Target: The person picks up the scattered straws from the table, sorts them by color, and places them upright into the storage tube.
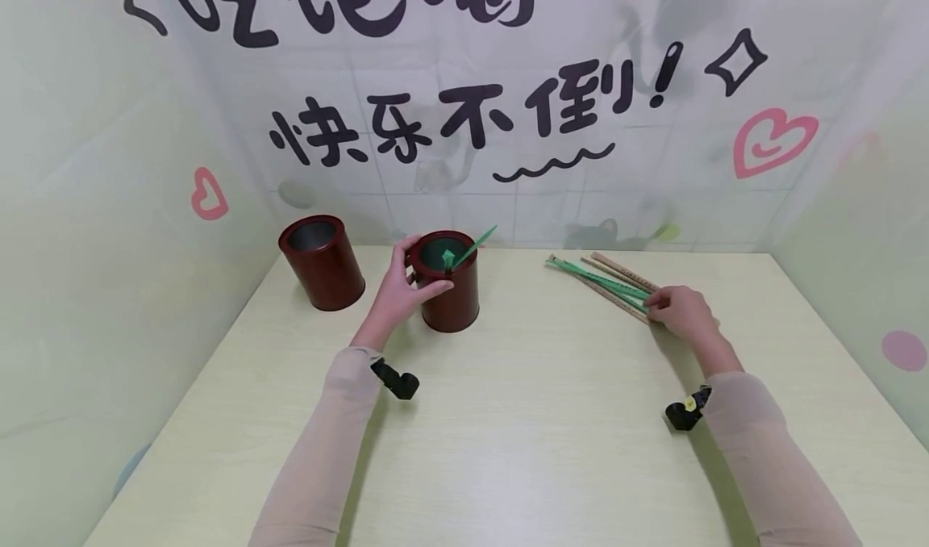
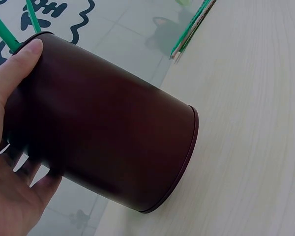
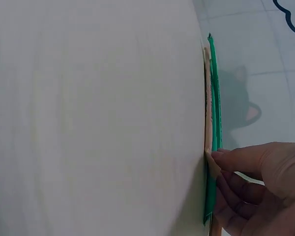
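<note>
My left hand (image 1: 397, 293) grips a dark red cylindrical holder (image 1: 452, 305), thumb at the rim and fingers round its side. Green slim sticks (image 1: 475, 247) poke out of its mouth. In the left wrist view the holder (image 2: 108, 123) fills the middle, its base towards the table. Over on the right, my right hand (image 1: 681, 311) pinches at a bundle of slim green sticks (image 1: 606, 279) and brown sticks (image 1: 627, 271), seemingly in printed paper sleeves. The right wrist view shows thumb and fingertips on a green stick (image 3: 214, 98); the exact grasp is partly hidden.
A second dark red holder (image 1: 322, 265) stands left of my left hand, its dark inside visible from above. Behind the pale wooden table (image 1: 522, 418) hangs a white printed cloth (image 1: 537, 208). Cloth walls also flank both sides.
</note>
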The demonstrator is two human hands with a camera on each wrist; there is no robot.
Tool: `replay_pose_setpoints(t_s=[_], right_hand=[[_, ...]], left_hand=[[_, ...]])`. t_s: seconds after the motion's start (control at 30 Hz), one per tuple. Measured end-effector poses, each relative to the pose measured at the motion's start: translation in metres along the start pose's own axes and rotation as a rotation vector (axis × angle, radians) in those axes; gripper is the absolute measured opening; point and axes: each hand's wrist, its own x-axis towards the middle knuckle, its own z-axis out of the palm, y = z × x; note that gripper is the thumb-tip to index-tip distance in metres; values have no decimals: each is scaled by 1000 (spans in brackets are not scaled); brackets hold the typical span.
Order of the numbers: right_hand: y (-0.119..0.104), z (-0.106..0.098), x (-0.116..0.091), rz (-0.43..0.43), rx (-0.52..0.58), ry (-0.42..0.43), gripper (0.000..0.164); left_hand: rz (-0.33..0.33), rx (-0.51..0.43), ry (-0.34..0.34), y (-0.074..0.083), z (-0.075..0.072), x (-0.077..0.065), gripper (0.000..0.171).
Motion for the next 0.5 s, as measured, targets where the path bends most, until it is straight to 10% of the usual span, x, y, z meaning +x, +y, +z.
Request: replay_pose_setpoints(t_s=[0.5], right_hand=[[-11, -6, -4, -34, 100, -60, 29]], left_hand=[[-3, -8, -2, 1, 0, 0, 91]])
